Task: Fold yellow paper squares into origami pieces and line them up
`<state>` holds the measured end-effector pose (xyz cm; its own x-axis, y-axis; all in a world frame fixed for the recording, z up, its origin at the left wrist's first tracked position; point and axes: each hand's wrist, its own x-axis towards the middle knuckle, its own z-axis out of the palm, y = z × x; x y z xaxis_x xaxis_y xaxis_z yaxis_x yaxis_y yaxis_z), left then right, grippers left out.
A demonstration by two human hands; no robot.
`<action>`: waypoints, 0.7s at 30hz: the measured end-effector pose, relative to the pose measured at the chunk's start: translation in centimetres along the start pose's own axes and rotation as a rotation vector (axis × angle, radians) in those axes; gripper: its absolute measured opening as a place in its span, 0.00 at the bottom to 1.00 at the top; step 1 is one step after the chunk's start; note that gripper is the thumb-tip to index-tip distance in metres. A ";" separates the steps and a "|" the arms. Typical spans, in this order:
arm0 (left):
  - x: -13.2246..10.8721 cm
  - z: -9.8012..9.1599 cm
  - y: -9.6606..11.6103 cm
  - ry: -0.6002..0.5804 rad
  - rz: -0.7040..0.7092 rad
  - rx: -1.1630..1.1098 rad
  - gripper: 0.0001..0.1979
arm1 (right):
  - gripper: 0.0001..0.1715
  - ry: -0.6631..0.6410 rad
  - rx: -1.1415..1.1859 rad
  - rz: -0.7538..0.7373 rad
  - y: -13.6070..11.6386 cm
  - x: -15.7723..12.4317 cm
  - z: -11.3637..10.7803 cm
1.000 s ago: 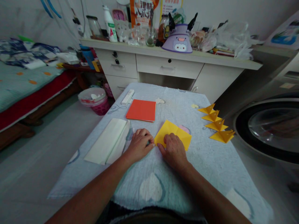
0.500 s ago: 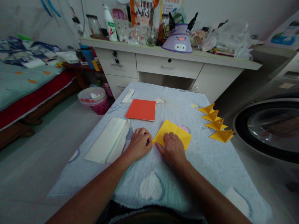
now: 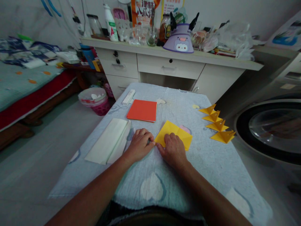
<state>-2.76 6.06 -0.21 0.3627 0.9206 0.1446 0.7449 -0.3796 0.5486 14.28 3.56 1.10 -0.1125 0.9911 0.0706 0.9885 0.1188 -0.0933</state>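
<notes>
A creased sheet of yellow origami paper (image 3: 172, 129) lies on the cloth-covered table in front of me. My left hand (image 3: 141, 142) pinches the paper's left corner between thumb and fingers. On the lower part of the sheet rests my right hand (image 3: 174, 149), its fingers curled and pressing down, with the thumb close to that same corner. The corner itself is mostly hidden by the fingertips. Beyond my hands is a stack of red paper (image 3: 142, 110). Along the table's right side stand several folded yellow paper pieces (image 3: 223, 137) in a row.
Left of my hands lies a pale folded paper packet (image 3: 107, 141), with a small white box (image 3: 128, 97) behind it. A white cabinet (image 3: 119, 64) borders the table's far end. A washing machine (image 3: 277, 91) stands at right, a pink bin (image 3: 97, 102) at left.
My left hand has shifted very slightly right, and its fingertips now close on the yellow paper's left corner. The right hand stays in nearly the same spot.
</notes>
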 end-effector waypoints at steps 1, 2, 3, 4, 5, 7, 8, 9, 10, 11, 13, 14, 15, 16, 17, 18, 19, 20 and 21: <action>0.0 0.1 0.0 0.011 0.004 0.017 0.04 | 0.21 -0.002 0.002 -0.001 0.0 0.0 0.0; -0.1 0.2 0.0 0.023 0.009 0.031 0.06 | 0.20 -0.004 0.004 0.000 0.0 0.0 0.0; -0.1 0.3 0.0 0.031 0.014 0.041 0.07 | 0.19 -0.004 0.006 0.000 0.0 0.0 0.0; -0.1 0.4 0.0 0.035 0.019 0.048 0.08 | 0.19 -0.003 0.009 0.000 0.1 0.0 0.0; -0.1 0.4 0.0 0.033 0.024 0.051 0.07 | 0.18 -0.002 0.013 0.001 0.1 0.0 0.0; -0.1 0.4 -0.1 0.023 0.031 0.054 0.07 | 0.16 0.004 0.023 0.001 0.1 0.0 0.0; 0.0 0.4 -0.1 0.017 0.029 0.056 0.06 | 0.16 0.005 0.029 0.000 0.1 0.0 0.0; 0.0 0.3 -0.1 0.011 0.024 0.058 0.05 | 0.15 0.004 0.035 0.001 0.1 0.0 0.0; 0.0 0.3 0.0 0.005 0.016 0.061 0.04 | 0.14 0.003 0.042 0.002 0.1 0.0 0.0; 0.1 0.3 0.1 0.001 0.005 0.065 0.03 | 0.13 0.005 0.049 0.003 0.2 0.0 0.0; 0.1 0.2 0.3 -0.007 -0.014 0.076 0.01 | 0.11 0.015 0.059 0.002 0.3 -0.1 0.0; 0.1 0.2 0.4 -0.008 -0.020 0.081 0.00 | 0.10 0.021 0.061 0.000 0.4 -0.2 0.0; 0.2 0.3 0.5 -0.007 -0.024 0.086 0.00 | 0.10 0.026 0.062 -0.002 0.5 -0.2 0.0; 0.2 0.3 0.5 -0.004 -0.025 0.090 0.01 | 0.09 0.030 0.061 -0.003 0.7 -0.3 0.0; 0.2 0.3 0.5 -0.001 -0.025 0.092 0.01 | 0.09 0.034 0.059 -0.001 0.9 -0.4 0.1; 0.2 0.3 0.5 -0.001 -0.025 0.092 0.01 | 0.09 0.039 0.056 0.003 1.1 -0.5 0.1; 0.2 0.3 0.4 -0.001 -0.025 0.091 0.02 | 0.09 0.045 0.052 0.008 1.3 -0.5 0.1; 0.2 0.3 0.4 -0.005 -0.025 0.090 0.02 | 0.08 0.052 0.049 0.014 1.5 -0.6 0.1; 0.2 0.3 0.3 -0.010 -0.022 0.090 0.02 | 0.08 0.057 0.045 0.018 1.7 -0.7 0.1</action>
<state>-2.29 6.09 -0.25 0.3512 0.9279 0.1248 0.7996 -0.3666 0.4755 15.98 3.10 0.79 -0.0873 0.9883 0.1252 0.9846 0.1047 -0.1400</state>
